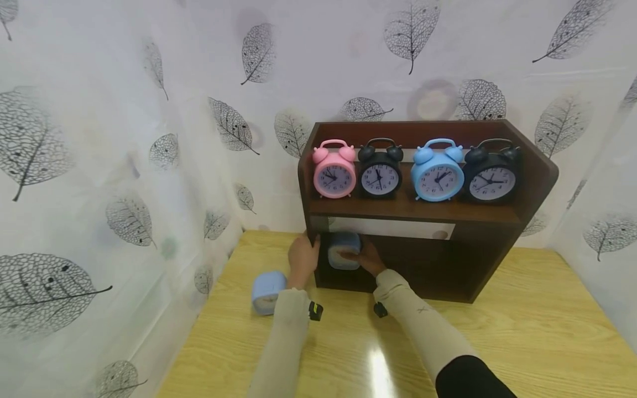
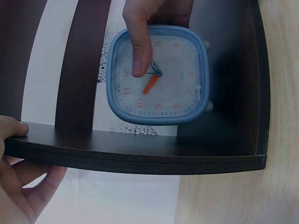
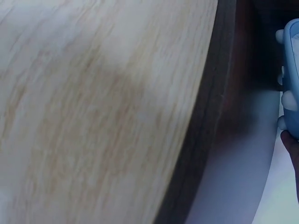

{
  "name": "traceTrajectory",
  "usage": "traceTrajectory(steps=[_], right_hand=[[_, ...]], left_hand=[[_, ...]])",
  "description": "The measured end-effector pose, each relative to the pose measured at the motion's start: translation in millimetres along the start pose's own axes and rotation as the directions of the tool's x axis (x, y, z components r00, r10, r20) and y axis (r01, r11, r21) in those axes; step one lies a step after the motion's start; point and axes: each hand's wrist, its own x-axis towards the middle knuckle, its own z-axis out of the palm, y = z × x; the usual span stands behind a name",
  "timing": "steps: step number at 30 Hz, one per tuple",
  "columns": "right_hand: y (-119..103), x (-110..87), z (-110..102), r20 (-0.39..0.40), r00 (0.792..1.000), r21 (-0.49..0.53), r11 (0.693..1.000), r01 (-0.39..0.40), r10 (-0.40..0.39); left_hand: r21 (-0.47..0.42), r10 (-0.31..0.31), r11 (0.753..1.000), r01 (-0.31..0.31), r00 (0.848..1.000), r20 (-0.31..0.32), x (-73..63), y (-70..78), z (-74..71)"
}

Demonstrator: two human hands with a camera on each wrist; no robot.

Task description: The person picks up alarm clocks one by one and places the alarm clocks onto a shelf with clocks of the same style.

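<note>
A blue square alarm clock (image 1: 344, 241) is held by my right hand (image 1: 367, 257) inside the lower compartment of a dark brown wooden shelf (image 1: 413, 210). In the left wrist view, my right thumb lies across the white face of the clock (image 2: 180, 88); its small feet hang just off the compartment floor or touch it, I cannot tell which. My left hand (image 1: 302, 258) grips the shelf's left side panel (image 2: 140, 156), thumb on one side and fingers on the other. Only the clock's edge (image 3: 291, 74) and a bit of my hand show in the right wrist view.
Another blue square clock (image 1: 269, 287) stands on the wooden table (image 1: 348, 354), left of my left forearm. Along the upper shelf stand a pink twin-bell clock (image 1: 335, 179), a black one (image 1: 380, 179), a light blue one (image 1: 438, 179) and a second black one (image 1: 491, 179).
</note>
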Motion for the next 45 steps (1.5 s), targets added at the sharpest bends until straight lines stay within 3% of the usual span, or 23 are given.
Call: traceTrajectory(steps=[6, 14, 24, 31, 34, 40, 45], right_hand=[[7, 0.6, 4, -0.002, 1.0, -0.007, 1.0, -0.01, 0.01], [17, 5.8, 11, 0.028, 0.998, 0.065, 0.996, 0.055, -0.057], [12, 1.4, 9, 0.096, 0.994, 0.068, 0.997, 0.037, -0.043], [-15, -12.0, -2, 0.175, 0.983, 0.113, 0.993, 0.045, -0.064], [-15, -12.7, -2, 0.173, 0.982, 0.111, 0.992, 0.051, -0.07], [-12, -11.0, 0, 0.184, 0.98, 0.18, 0.983, 0.047, -0.081], [4, -2.8, 3, 0.194, 0.974, 0.249, 0.966, 0.065, -0.116]], left_hand=[[0.006, 0.012, 1.0, -0.012, 1.0, 0.012, -0.9, -0.6, -0.1], [-0.001, -0.015, 1.0, 0.015, 1.0, 0.012, 0.2, -0.6, 0.5], [-0.002, -0.013, 1.0, 0.013, 1.0, 0.009, 0.4, -1.0, 0.5], [-0.01, -0.013, 1.0, 0.013, 1.0, 0.011, 1.7, -1.8, 1.5], [-0.008, -0.01, 1.0, 0.01, 1.0, 0.007, 1.9, -2.1, 1.2], [0.0, -0.009, 1.0, 0.009, 1.0, 0.009, 1.9, -1.0, 0.7], [0.003, -0.022, 1.0, 0.022, 0.999, 0.023, 1.7, 0.2, -0.2]])
